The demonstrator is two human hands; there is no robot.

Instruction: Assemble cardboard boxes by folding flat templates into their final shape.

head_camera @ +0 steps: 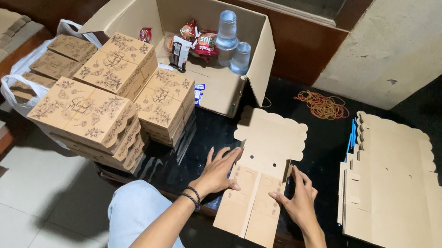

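Lying flat between both hands (258, 187): unfolded cardboard blank (263, 167), seemingly touched.

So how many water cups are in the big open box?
3: one water cup stacked on another, one beside them at the right. More may be hidden.

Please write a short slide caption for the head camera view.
Both hands, left hand and right hand, press a flat cardboard box blank on a dark table.

We note a plain brown flat carton blank (260, 172) on the glossy black tabletop (324, 153). Folded boxes (113, 88) are tan with dark floral line prints. Rubber bands (323, 105) are orange-brown; trousers (139, 218) pale blue.
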